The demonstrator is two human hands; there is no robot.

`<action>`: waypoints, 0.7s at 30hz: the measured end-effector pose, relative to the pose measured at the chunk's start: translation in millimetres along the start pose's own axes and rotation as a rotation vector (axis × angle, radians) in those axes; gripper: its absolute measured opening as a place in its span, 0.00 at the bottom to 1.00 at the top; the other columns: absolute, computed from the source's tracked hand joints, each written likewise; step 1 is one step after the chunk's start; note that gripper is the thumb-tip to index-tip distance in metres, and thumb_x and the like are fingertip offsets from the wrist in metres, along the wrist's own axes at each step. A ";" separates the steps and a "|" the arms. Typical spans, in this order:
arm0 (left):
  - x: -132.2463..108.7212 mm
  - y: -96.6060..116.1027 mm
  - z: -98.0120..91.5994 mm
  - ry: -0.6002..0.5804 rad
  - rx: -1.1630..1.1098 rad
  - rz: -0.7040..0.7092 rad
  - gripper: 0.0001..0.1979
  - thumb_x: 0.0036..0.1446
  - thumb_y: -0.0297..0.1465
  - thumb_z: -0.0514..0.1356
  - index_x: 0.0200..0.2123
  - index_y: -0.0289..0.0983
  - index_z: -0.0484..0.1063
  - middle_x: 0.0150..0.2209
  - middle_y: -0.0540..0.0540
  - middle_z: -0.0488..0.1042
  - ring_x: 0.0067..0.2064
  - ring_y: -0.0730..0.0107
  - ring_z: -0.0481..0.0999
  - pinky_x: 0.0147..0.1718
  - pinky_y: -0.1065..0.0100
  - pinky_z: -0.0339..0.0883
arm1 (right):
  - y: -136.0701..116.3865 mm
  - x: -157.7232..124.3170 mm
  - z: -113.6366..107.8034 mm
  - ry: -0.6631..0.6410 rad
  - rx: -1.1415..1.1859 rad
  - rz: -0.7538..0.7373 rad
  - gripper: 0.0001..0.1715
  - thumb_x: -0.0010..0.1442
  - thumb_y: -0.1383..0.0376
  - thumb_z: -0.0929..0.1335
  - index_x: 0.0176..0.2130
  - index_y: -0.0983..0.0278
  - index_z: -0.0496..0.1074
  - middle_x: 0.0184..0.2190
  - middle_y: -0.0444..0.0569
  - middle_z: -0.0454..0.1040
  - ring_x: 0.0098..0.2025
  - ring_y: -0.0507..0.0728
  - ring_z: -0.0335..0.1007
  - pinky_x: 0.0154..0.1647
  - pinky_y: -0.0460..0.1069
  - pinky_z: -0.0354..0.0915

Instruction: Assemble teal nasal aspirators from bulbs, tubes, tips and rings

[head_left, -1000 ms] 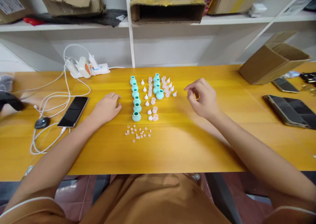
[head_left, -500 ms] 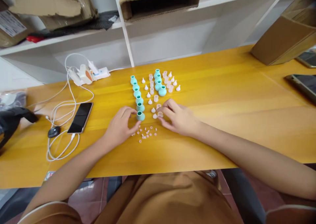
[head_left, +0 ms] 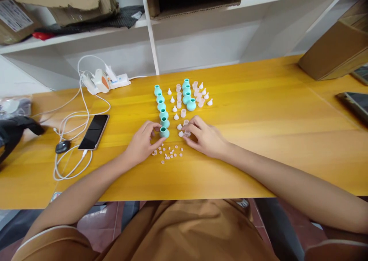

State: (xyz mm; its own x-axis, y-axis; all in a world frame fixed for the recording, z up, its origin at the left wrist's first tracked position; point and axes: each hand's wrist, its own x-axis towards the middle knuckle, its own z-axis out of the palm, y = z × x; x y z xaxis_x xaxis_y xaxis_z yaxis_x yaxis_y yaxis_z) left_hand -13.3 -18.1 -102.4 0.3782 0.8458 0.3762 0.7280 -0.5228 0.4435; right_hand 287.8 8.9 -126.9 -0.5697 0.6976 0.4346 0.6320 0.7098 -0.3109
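My left hand (head_left: 143, 141) has thumb and fingers around the nearest teal bulb-shaped pot (head_left: 165, 132), at the front end of a row of several such upright pots (head_left: 160, 105). My right hand (head_left: 208, 138) pinches around a small translucent cup (head_left: 187, 133), the front one in its column; its fingertips partly cover that cup. Just left of this cup is a small white funnel-shaped piece (head_left: 181, 133), close to the right thumb. Between the hands, towards me, lie several tiny pale rings (head_left: 171, 152), scattered.
A second, shorter row of teal pots (head_left: 191, 104) stands further back, flanked by more cups and white funnel-shaped pieces (head_left: 209, 102). A phone (head_left: 94, 132), white cables (head_left: 67, 176) and a power strip (head_left: 120, 81) lie left. A cardboard box (head_left: 333, 48) stands right.
The view has shifted slightly, so the table objects sit a little differently in the picture. Both hands keep nearly the same place and grip at the front pot and front cup.
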 end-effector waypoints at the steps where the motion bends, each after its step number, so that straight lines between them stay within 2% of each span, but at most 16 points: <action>1: -0.7 0.2 0.9 0.032 -0.006 -0.004 0.18 0.70 0.38 0.69 0.58 0.44 0.68 0.48 0.44 0.75 0.44 0.61 0.80 0.42 0.59 0.78 | -0.4 0.0 0.0 -0.004 0.005 0.007 0.15 0.78 0.56 0.68 0.59 0.59 0.75 0.56 0.57 0.75 0.44 0.60 0.80 0.36 0.54 0.73; 5: -2.2 4.5 0.0 0.135 -0.006 0.045 0.21 0.68 0.35 0.69 0.59 0.45 0.67 0.49 0.43 0.74 0.44 0.60 0.79 0.42 0.57 0.78 | -0.8 -0.3 -1.4 -0.032 0.002 0.020 0.14 0.76 0.60 0.68 0.58 0.61 0.74 0.57 0.57 0.76 0.45 0.61 0.80 0.37 0.54 0.72; 12: -3.3 15.2 -8.5 0.108 0.082 0.273 0.12 0.69 0.25 0.62 0.54 0.37 0.71 0.45 0.43 0.77 0.43 0.62 0.79 0.39 0.62 0.74 | -1.1 -2.2 -4.9 -0.034 -0.030 0.020 0.11 0.73 0.63 0.70 0.53 0.64 0.77 0.51 0.54 0.80 0.41 0.57 0.79 0.37 0.51 0.68; 17: -1.6 17.0 -16.8 0.079 0.107 0.381 0.07 0.68 0.23 0.61 0.48 0.37 0.73 0.41 0.45 0.78 0.39 0.65 0.77 0.39 0.64 0.73 | -5.5 0.9 -0.3 0.070 -0.083 0.014 0.15 0.76 0.56 0.70 0.52 0.64 0.79 0.47 0.52 0.81 0.39 0.56 0.78 0.38 0.50 0.66; 21: 0.2 17.4 -18.5 -0.002 0.164 0.524 0.05 0.70 0.23 0.61 0.46 0.37 0.75 0.38 0.46 0.78 0.38 0.64 0.75 0.37 0.65 0.70 | -5.2 4.6 3.9 0.118 -0.093 -0.060 0.12 0.78 0.58 0.69 0.48 0.62 0.82 0.43 0.51 0.81 0.37 0.55 0.75 0.40 0.50 0.66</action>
State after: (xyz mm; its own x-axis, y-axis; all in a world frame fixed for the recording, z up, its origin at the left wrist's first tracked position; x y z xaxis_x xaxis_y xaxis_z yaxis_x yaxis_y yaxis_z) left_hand -11.2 -28.9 -79.5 0.7151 0.4771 0.5108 0.5217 -0.8507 0.0642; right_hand 279.8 8.8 -126.6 -0.5455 0.6340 0.5482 0.6478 0.7340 -0.2042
